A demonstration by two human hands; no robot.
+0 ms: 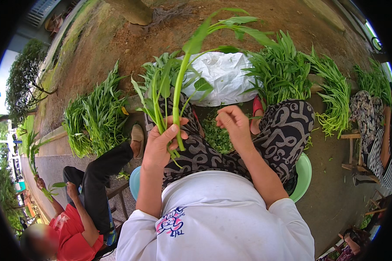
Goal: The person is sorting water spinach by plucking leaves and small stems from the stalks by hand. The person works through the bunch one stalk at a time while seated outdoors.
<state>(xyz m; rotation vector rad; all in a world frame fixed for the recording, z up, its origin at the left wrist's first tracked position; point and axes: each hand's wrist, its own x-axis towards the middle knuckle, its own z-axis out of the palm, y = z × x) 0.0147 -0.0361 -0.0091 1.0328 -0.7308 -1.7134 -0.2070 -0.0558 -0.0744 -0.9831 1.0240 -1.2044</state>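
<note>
left hand (pixel 161 143): grip clamped on long green leafy stalks (pixel 178 82) raised over the lap | right hand (pixel 233 122): fingers pinched together, contents cannot be told | done: plucked green scraps (pixel 215 137) lie between the knees | left: large leafy green heaps (pixel 278 71) seemingly unsorted

Bare dirt ground (pixel 117 48), leafy green bundles (pixel 96 117), white sack (pixel 226 78), scattered trimmings (pixel 217 137)

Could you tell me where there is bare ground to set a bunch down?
Bare soil lies beyond the white sack, toward the tree base. Leafy piles left and right crowd both sides; trimmings fill the gap between the knees.
</note>
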